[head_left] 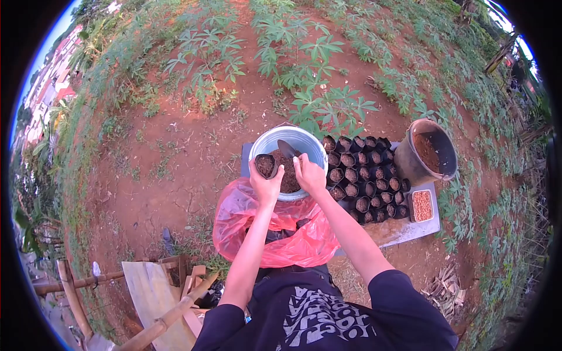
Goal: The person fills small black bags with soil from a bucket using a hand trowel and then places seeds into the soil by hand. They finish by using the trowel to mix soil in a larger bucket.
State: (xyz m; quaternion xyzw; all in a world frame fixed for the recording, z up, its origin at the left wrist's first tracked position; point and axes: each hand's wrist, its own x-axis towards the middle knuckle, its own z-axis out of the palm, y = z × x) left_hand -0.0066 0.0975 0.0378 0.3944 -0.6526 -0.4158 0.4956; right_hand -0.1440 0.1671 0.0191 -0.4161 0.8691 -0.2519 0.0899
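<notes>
My left hand (266,182) is closed round a small black planting bag (266,165) with dark soil in it, over the left side of a light blue bucket (319,153). My right hand (308,174) grips a small trowel (286,148), its dark blade pointing up and left inside the bucket. Brown soil (290,181) shows in the bucket between my hands. Below the bucket lies a pink plastic bag (304,243), open, with black material inside. Rows of black planting bags (363,172) filled with soil stand to the right of the bucket.
At the right a large dark bucket (405,157) holds brown soil. A tray of orange-brown seeds (422,206) sits on the corner of the board (404,232). Leafy plants (298,52) grow ahead. Bamboo poles (170,317) and boards (153,295) are at the lower left.
</notes>
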